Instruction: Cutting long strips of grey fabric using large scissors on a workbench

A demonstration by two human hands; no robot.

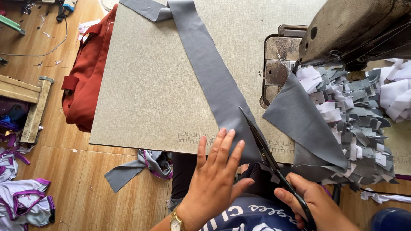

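Left hand [216, 171]: lying flat, fingers spread, pressing strip [212, 72] at table [141, 94] edge.
Right hand [319, 203]: gripping scissors [267, 156], blades nearly closed against strip.
Risk: possibly nicking left fingertips [239, 144], being close beside blades; strip possibly slipping, cut going crooked.

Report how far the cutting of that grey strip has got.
Done: a heap of small grey and white pieces lies by the sewing machine. In hand: the left hand flattens the grey strip at the table edge while the right hand works the scissors along it. Left: most of the strip looks uncut.
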